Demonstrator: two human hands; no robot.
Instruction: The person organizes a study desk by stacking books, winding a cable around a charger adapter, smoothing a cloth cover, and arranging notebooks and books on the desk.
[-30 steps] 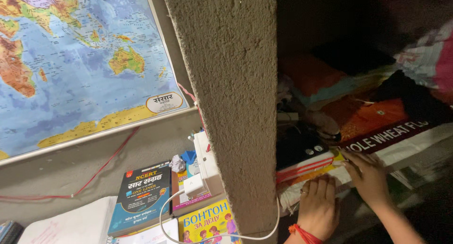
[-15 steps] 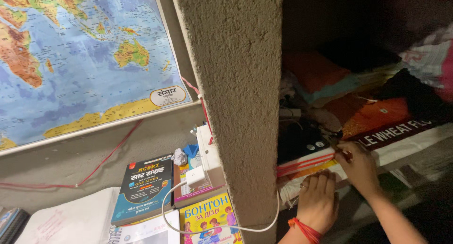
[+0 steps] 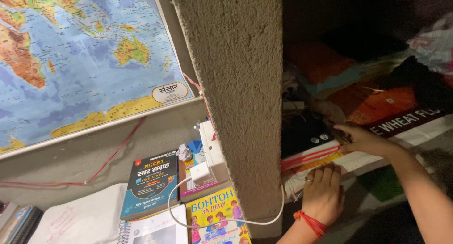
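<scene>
- My left hand (image 3: 323, 192) lies flat, fingers together and palm down, on the front edge of a stack of books and papers (image 3: 314, 161) in the dark shelf niche to the right of the rough concrete pillar (image 3: 231, 97); it holds nothing, only presses on the stack.
- A red thread bracelet (image 3: 309, 222) circles that wrist, and a ring shows on one finger.
- My right hand (image 3: 361, 139) reaches in from the right, fingers pinched at the far right end of the same stack, beside a black device (image 3: 304, 133) that sits on top of it; I cannot tell from here what exactly the fingertips grip.
- A red band (image 3: 309, 155) runs along the side of the stack, between the two hands.
- Deeper in the niche lie orange and teal cloth bundles (image 3: 325, 67) and an orange sack with a dark printed band (image 3: 382, 105), all in low light.
- Left of the pillar, a white charger block (image 3: 200, 172) sits plugged at a white switch box (image 3: 211, 147), and its white cable (image 3: 222, 220) loops down and around the pillar's base toward my left hand.
- Below them lie a dark paperback (image 3: 151, 182), a yellow children's book (image 3: 217, 215) and a spiral notebook (image 3: 85, 220).
- A world map (image 3: 80, 60) hangs on the wall above.
</scene>
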